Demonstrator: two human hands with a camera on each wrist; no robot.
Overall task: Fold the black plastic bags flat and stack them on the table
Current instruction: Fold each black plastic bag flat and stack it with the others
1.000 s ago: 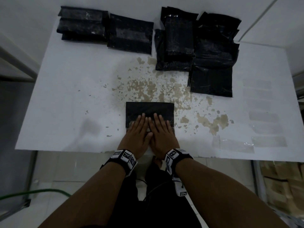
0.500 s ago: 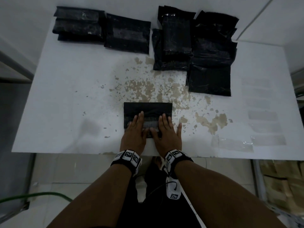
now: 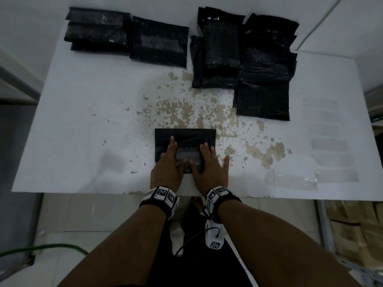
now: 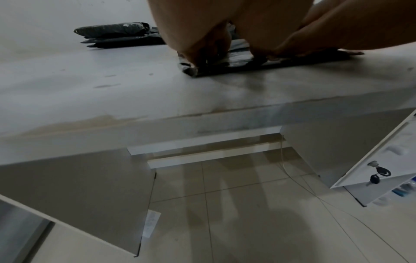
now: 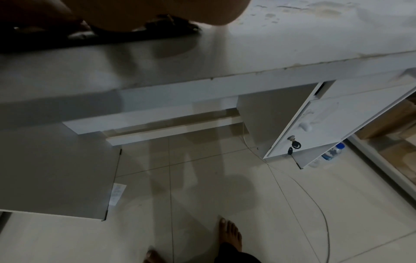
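Observation:
A folded black bag (image 3: 185, 135) lies on the white table (image 3: 83, 131) near its front edge. My left hand (image 3: 169, 154) presses flat on the bag's left half and my right hand (image 3: 207, 158) on its right half, fingers straight, with a shiny strip of bag showing between them. The left wrist view shows the left hand (image 4: 202, 41) on the bag's folded edge (image 4: 258, 65). In the right wrist view the right hand (image 5: 135, 14) covers most of the bag (image 5: 90, 39). Folded bags are stacked at the back left (image 3: 97, 30), with another folded bag (image 3: 159, 44) beside them.
A loose pile of unfolded black bags (image 3: 265, 63) fills the back right. Clear tape strips (image 3: 329, 146) lie along the table's right side. Brown worn patches (image 3: 186, 108) mark the middle. Below the table on the right hangs an open cabinet door with a key (image 5: 294, 144).
My two hands lay side by side on the middle of the bag; they have slid apart toward its left and right sides while staying pressed on it.

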